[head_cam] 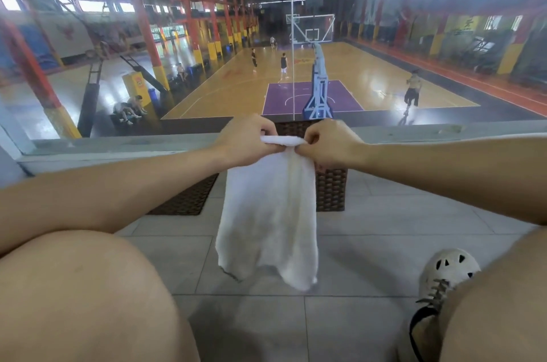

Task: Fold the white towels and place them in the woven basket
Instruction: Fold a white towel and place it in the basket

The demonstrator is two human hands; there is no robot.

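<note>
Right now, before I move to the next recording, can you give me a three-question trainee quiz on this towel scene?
1. True or false: the white cloth towel lies folded inside the dark brown woven basket.
2. Which pinches the towel's top edge? A. the left grip alone; B. the right grip alone; C. both.
3. Short answer: what does the basket stand on?

Key: 1 false, it hangs unfolded; 2 C; 3 the grey tiled floor.

A shoe on tiles, basketball court beyond
</note>
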